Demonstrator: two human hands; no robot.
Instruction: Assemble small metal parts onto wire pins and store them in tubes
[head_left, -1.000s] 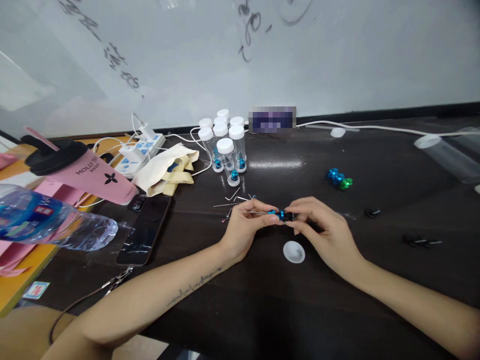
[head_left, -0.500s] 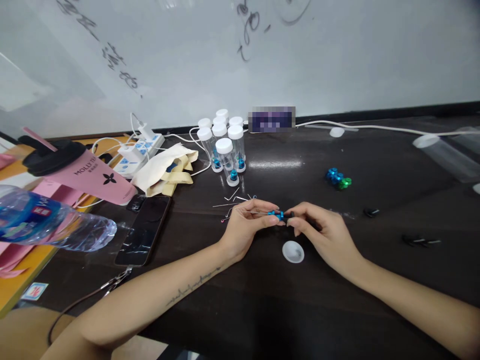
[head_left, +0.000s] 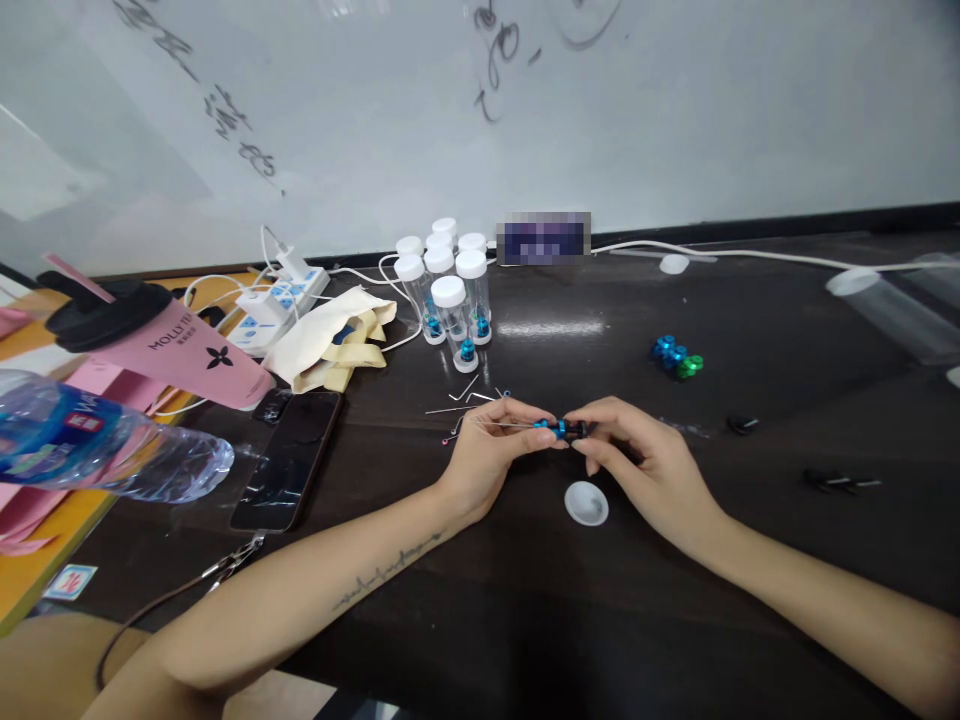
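Note:
My left hand (head_left: 491,450) pinches a small shiny blue metal piece (head_left: 551,428) between thumb and fingers. A thin metal rod (head_left: 514,425) runs back from it across the palm. On the right, a black knob-like part (head_left: 577,430) lines up with the blue piece. The thumb and index finger of my right hand (head_left: 626,440) are closed around this black part, with the other fingers curled behind. Just below the hands lies a white round cap (head_left: 586,503). Several thin bent metal pins (head_left: 465,390) lie beyond my left hand.
Clear tubes with white caps (head_left: 450,292) stand at the back, blue pieces inside. Loose blue and green pieces (head_left: 679,358) and black parts (head_left: 840,482) lie right. A phone (head_left: 286,460), pink cup (head_left: 180,345), water bottle (head_left: 112,440) and power strip (head_left: 289,300) crowd the left.
My right fingertips have shifted slightly around the black part, and more of it shows between them. My left hand stays nearly still with the blue piece.

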